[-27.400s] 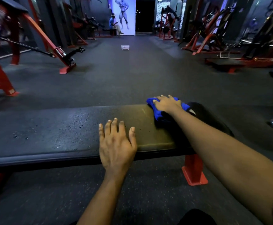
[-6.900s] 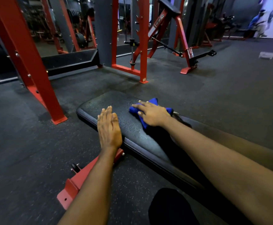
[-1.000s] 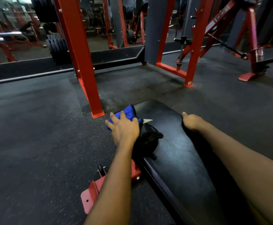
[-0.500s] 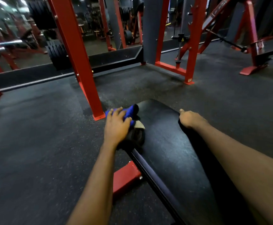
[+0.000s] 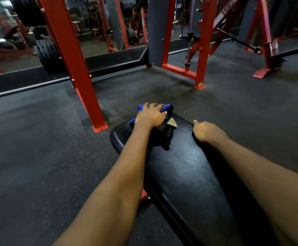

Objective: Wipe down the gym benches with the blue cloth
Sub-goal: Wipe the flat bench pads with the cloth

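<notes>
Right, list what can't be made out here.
Fingers of the right hand: head view, wrapped over the bench edge, hidden behind the pad.
Blue cloth: head view, mostly under the left hand.
Bench's near end: cut off by the bottom edge, covered by forearms.
Red foot: mostly behind the left forearm.

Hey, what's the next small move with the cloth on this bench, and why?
Probably draw the blue cloth back toward you along the bench: the left hand grips it at the far end, the right hand holds the side edge, and the pad's long near stretch lies between the arms.
</notes>
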The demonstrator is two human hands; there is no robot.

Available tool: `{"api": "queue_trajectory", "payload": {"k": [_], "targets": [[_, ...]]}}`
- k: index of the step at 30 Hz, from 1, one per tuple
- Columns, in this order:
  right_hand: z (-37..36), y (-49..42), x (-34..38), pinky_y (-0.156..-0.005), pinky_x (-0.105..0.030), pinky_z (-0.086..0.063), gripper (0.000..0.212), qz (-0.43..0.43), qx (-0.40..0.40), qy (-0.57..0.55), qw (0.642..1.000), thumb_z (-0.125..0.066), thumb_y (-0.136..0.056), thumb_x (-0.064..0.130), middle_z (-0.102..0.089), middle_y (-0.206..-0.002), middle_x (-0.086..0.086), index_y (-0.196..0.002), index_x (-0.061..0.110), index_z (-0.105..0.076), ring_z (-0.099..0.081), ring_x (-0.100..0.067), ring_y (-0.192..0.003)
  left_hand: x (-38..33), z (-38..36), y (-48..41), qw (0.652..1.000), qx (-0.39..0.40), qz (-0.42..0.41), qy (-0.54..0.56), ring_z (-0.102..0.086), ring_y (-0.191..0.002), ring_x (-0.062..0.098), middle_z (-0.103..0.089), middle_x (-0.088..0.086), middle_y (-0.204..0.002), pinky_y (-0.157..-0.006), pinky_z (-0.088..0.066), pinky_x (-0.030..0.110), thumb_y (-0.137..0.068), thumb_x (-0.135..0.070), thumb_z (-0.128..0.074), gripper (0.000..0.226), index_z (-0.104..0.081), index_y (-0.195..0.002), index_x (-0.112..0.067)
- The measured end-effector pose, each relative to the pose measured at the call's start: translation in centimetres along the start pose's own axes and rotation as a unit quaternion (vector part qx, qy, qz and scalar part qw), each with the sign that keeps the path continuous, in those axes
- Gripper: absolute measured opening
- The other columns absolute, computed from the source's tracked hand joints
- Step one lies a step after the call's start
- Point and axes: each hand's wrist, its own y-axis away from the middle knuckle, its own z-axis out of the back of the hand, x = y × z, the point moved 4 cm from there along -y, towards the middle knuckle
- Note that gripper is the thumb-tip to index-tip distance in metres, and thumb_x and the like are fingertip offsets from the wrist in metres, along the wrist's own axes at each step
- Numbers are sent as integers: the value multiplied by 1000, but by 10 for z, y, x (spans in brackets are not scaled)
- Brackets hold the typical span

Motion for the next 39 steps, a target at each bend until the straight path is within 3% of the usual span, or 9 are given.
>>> {"api": "queue_trajectory", "payload": {"k": [4, 10, 13, 16, 18, 21, 28, 35, 39], "targets": [[1, 0, 2, -113, -48, -35, 66, 2, 0, 0, 1000, -18, -103, 49, -46, -147, -23, -139, 3, -50, -46, -37, -134, -27, -2, 27, 997, 20, -77, 5, -12, -149, 27, -23, 6, -161, -120, -4, 33, -102, -39, -40, 52, -33, -152, -22], [8, 15, 3, -113, -47, -35, 65, 5, 0, -11, 1000, -20, -104, 48, -46, -148, -23, -141, 4, -49, -46, -36, -135, -21, -2, 96, 988, 28, -132, 80, -15, -149, 24, -28, 6, -160, -122, -4, 30, -106, -36, -35, 46, -43, -147, -18], [11, 23, 4, -113, -46, -34, 64, 6, 4, -16, 1000, -19, -104, 48, -44, -150, -21, -142, 5, -47, -45, -35, -136, 8, 9, 123, 986, -50, -57, 152, -23, -147, 23, -29, 5, -159, -121, -15, 34, -104, -42, -36, 44, -49, -144, -26], [13, 27, 4, -113, -47, -31, 63, 11, 7, -26, 1000, -19, -104, 47, -42, -151, -21, -144, 5, -45, -43, -36, -137, 33, 19, 150, 973, -152, 137, 105, -33, -137, 34, -35, 15, -151, -111, -31, 43, -96, -54, -48, 60, -41, -147, -24], [14, 29, 4, -113, -47, -31, 63, 12, 6, -28, 1000, -19, -104, 46, -42, -151, -22, -144, 5, -45, -42, -37, -137, 36, 26, 164, 950, -157, 247, 111, -41, -129, 40, -44, 22, -139, -103, -38, 45, -92, -55, -53, 66, -45, -137, -7], [15, 31, 4, -115, -46, -30, 63, 12, 9, -31, 999, -18, -105, 45, -40, -152, -22, -145, 4, -44, -41, -36, -139, 29, 27, 167, 943, -103, 286, 132, -51, -123, 40, -52, 22, -135, -97, -44, 42, -90, -55, -57, 65, -50, -130, -4], [17, 34, 5, -116, -46, -29, 62, 16, 24, -36, 999, -17, -105, 45, -37, -154, -20, -147, 5, -41, -38, -35, -141, 28, 67, 165, 964, -82, 239, 81, -59, -115, 36, -61, 20, -126, -88, -48, 35, -88, -37, -65, 44, -60, -119, -6], [16, 34, 5, -115, -46, -29, 62, 9, 23, -41, 999, -18, -105, 45, -37, -155, -19, -147, 6, -41, -38, -35, -141, 34, 161, 168, 957, -226, 181, 10, -58, -97, 31, -60, 9, -108, -81, -49, 42, -85, -14, -68, 27, -54, -108, -18], [17, 37, 6, -113, -46, -32, 63, 6, 22, -35, 999, -19, -104, 48, -41, -152, -20, -145, 7, -44, -42, -36, -137, 0, 141, 168, 992, -81, 57, -80, -61, -93, 25, -64, 1, -102, -82, -52, 38, -79, -28, -78, 32, -58, -104, -21]]}}
